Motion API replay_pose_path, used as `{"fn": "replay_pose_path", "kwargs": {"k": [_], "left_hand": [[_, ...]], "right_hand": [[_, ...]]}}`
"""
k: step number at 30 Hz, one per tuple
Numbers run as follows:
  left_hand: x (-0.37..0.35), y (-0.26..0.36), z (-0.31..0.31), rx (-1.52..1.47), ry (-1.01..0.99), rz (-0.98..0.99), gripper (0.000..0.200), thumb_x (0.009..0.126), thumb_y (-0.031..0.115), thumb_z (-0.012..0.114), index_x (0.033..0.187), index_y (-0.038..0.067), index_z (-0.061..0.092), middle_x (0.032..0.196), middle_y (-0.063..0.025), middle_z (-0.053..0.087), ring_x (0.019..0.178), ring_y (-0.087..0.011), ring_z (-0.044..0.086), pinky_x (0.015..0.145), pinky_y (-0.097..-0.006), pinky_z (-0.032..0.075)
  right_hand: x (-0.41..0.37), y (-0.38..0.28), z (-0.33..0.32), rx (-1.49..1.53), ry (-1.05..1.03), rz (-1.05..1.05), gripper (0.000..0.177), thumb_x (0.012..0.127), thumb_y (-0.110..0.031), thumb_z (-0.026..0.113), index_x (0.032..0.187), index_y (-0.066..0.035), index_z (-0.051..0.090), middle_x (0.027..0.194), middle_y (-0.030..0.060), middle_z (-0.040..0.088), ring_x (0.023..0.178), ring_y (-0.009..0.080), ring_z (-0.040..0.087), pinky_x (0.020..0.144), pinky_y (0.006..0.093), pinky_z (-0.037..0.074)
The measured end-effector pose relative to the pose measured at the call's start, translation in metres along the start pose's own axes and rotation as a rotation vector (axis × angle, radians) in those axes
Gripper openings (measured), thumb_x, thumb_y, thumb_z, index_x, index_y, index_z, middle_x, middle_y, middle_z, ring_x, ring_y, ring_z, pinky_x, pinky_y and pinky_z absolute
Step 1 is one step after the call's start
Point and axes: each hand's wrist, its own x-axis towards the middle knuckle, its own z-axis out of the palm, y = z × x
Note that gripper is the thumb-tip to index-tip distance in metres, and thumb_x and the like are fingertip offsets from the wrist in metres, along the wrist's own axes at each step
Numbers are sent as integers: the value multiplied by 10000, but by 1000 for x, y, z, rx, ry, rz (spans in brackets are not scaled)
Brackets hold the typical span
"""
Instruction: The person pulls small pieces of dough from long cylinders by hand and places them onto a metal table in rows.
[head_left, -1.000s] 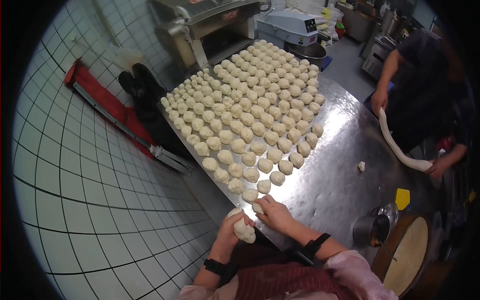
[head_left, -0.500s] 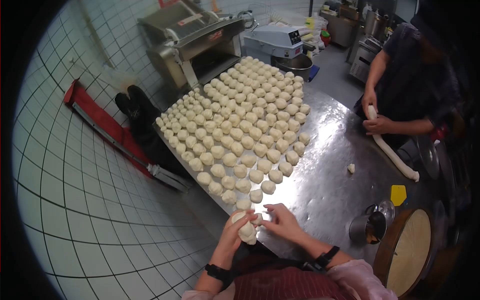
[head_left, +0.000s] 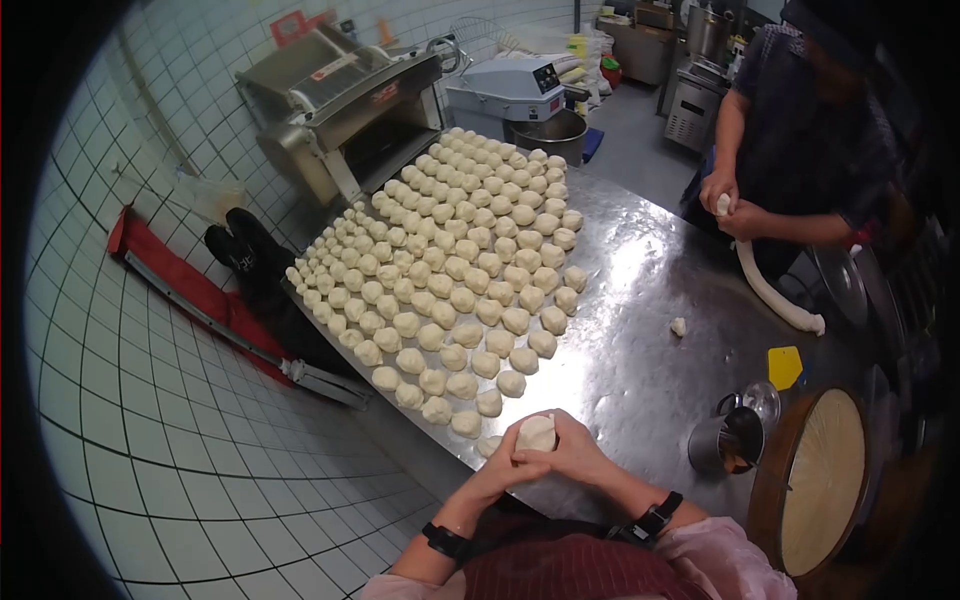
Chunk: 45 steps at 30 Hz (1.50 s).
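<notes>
Both my hands are wrapped round one pale lump of dough at the near edge of the steel table. My left hand holds its left side and underside, and my right hand closes round its right side. Just left of my left fingers, a dough piece lies partly hidden on the table. Beyond my hands, rows of round dough balls cover the left part of the table. A small dough scrap lies apart to the right.
Across the table a co-worker holds a long dough rope. At the right are a yellow scraper, a metal pot and a round wooden-rimmed container. A steel machine and a mixer stand behind.
My hands have come together round the dough, which was mostly in my left hand. The co-worker's hands now hold a short end of the rope. The whole view has shifted slightly.
</notes>
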Motion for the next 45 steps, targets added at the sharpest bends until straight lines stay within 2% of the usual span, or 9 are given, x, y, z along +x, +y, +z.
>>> {"fn": "replay_pose_path", "kwargs": {"k": [13,21,27,30,33,38,40,41,45], "left_hand": [[13,1,17,361,-56,-182,190,785,48,682,963,7,630,811,-66,651,728,-142,629,639,-267,503],[10,1,38,413,24,-327,237,774,30,661,1005,12,607,904,-74,646,821,-150,631,708,-284,511],[23,-2,51,463,80,80,496,751,103,745,1191,18,533,1175,-67,576,1108,-131,526,952,-305,439],[26,-12,31,581,88,90,410,788,124,740,1152,32,576,1016,-26,635,994,-123,580,852,-291,477],[36,-10,14,548,-121,-340,346,850,167,669,1130,13,537,893,-39,634,756,-107,619,682,-263,510],[31,1,14,450,-128,-305,260,897,209,620,1039,5,542,823,-36,624,679,-89,605,592,-235,482],[16,45,32,584,-535,-17,243,894,197,621,1038,17,544,798,-25,633,678,-84,604,586,-231,480],[11,76,34,533,-317,-267,222,881,186,638,1017,35,546,761,-23,640,681,-81,606,600,-244,491],[2,66,-51,83,274,41,169,866,125,617,953,28,510,731,-81,618,683,-181,634,597,-293,501]], "right_hand": [[-8,13,-20,48,14,-181,547,716,-422,750,1103,-77,573,1057,151,581,964,306,604,840,372,486],[-17,31,-26,112,-40,-227,493,718,-349,745,1095,-87,564,1071,144,573,965,306,607,834,373,489],[-19,25,-19,95,136,-226,414,722,-237,763,1053,-61,586,975,109,613,881,229,632,777,334,510],[-19,23,-12,73,220,-258,368,730,-217,749,1017,-59,582,912,114,636,809,241,656,726,346,524],[-10,24,-7,-48,302,-240,328,737,-195,740,984,-53,577,867,120,632,774,253,654,700,354,524],[47,41,-6,-225,510,-83,311,753,-174,707,998,-64,551,891,162,614,828,339,622,738,396,505],[69,48,-13,-367,433,3,346,749,-182,716,1032,-65,555,965,172,588,903,365,594,773,410,491],[68,43,-8,-354,359,-74,376,759,-184,717,1071,-72,539,996,171,567,909,371,590,774,419,496],[64,19,22,-201,45,-168,427,772,-152,710,1150,-112,514,1046,157,530,930,371,585,778,420,500]]}}
